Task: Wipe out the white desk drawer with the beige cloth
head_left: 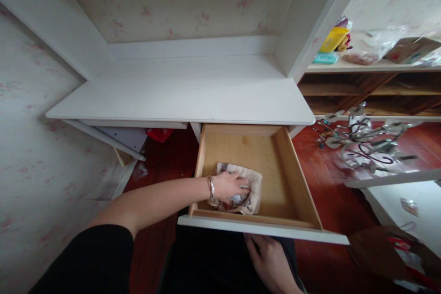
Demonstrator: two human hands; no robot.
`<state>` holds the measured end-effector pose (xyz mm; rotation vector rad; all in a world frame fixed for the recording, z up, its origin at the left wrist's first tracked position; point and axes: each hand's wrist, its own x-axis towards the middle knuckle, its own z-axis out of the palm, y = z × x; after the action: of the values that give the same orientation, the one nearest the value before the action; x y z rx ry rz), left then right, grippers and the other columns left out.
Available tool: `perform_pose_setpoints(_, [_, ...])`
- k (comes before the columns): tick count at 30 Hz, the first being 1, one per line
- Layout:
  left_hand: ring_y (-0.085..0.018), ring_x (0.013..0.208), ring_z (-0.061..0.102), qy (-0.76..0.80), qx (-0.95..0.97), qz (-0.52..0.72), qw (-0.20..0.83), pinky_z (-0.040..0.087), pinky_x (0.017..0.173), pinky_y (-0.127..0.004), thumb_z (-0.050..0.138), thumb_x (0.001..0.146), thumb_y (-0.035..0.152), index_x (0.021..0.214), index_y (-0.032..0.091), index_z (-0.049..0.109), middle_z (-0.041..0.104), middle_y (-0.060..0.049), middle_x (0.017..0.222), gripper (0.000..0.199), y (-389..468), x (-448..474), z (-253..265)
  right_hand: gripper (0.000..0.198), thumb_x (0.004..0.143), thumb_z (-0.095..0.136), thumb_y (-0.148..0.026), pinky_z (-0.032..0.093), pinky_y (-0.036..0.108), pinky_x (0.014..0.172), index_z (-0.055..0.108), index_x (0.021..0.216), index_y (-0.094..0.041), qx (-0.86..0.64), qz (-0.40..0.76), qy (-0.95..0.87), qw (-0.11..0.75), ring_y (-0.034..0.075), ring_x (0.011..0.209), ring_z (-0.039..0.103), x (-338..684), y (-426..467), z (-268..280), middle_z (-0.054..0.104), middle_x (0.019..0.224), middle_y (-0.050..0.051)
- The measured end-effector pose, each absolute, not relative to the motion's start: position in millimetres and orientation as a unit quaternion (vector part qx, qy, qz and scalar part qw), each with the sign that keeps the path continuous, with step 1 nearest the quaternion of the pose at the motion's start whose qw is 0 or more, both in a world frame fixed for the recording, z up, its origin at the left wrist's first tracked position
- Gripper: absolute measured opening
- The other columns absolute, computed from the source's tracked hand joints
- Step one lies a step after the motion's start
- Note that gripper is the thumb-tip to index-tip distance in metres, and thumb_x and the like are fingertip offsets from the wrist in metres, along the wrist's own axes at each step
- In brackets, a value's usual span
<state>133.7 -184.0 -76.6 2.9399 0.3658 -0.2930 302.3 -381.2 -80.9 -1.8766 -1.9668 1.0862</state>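
Observation:
A pulled-out wooden drawer (279,179) with a white front is in the lower middle of the head view. Inside it, my left hand (230,187) lies spread on a patterned beige cloth (255,183), pressing it against the drawer bottom near the front left corner. The cloth is bunched under the palm. Just below the drawer front, my right hand (274,259) is by my lap, thumb and forefinger apart. Its fingertips are partly hidden at the drawer's lower edge, so whether they touch it I cannot tell.
A white desk top (193,87) extends above the drawer, with upright side panels. At the right, a chandelier (368,142) lies by a wooden shelf unit (330,87) bearing a yellow container (333,39) and a cardboard box (409,49). Below right is an open carton (375,252).

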Motion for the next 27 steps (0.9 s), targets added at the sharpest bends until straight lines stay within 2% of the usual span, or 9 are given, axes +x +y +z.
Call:
perform_pose_setpoints(4, [-0.030,0.103,0.051,0.118,0.983,-0.101,0.094,0.046,0.061,-0.033,0.069,0.069,0.045,0.141,0.026,0.041,0.045,-0.011,0.138,0.080,-183.8,192.3,-82.0,0.038,0.097,0.037,-0.034,0.047,0.029,0.086,0.074,0.095,-0.023,-0.639,0.366,-0.667,0.112,0.024,0.096,0.068,300.9,-381.0,-79.5,0.074,0.103,0.007])
perform_pose_setpoints(9, [-0.032,0.105,0.052,0.152,0.978,-0.094,0.108,0.049,0.067,-0.037,0.065,0.071,0.045,0.141,0.022,0.041,0.044,-0.014,0.139,0.078,-184.0,253.1,-87.6,0.039,0.098,0.037,-0.034,0.046,0.027,0.086,0.073,0.094,-0.023,-0.645,0.357,-0.666,0.111,0.023,0.093,0.068,299.7,-380.6,-75.8,0.074,0.098,0.008])
perform_pose_setpoints(15, [-0.034,0.114,0.046,0.175,0.970,-0.120,0.123,0.049,0.076,-0.041,0.067,0.068,0.054,0.144,0.031,0.036,0.035,-0.008,0.149,0.085,-163.8,259.8,-87.2,0.039,0.099,0.036,-0.032,0.045,0.024,0.083,0.073,0.095,-0.023,-0.647,0.358,-0.665,0.105,0.021,0.090,0.069,299.7,-381.8,-77.8,0.074,0.097,0.007])
perform_pose_setpoints(18, [-0.034,0.118,0.042,0.210,0.962,-0.127,0.122,0.049,0.080,-0.043,0.066,0.068,0.060,0.146,0.030,0.033,0.030,-0.008,0.152,0.089,-145.5,260.8,-88.2,0.038,0.099,0.036,-0.031,0.045,0.025,0.083,0.073,0.096,-0.023,-0.638,0.363,-0.670,0.105,0.021,0.092,0.068,301.1,-380.9,-78.7,0.074,0.099,0.006])
perform_pose_setpoints(27, [-0.036,0.126,0.035,0.310,0.933,-0.107,0.151,0.043,0.095,-0.049,0.066,0.063,0.069,0.144,0.037,0.034,0.031,-0.005,0.150,0.093,-82.9,272.3,-95.1,0.037,0.099,0.037,-0.027,0.045,0.023,0.077,0.073,0.092,-0.023,-0.640,0.349,-0.674,0.119,0.020,0.087,0.069,299.7,-383.0,-79.6,0.074,0.092,0.005])
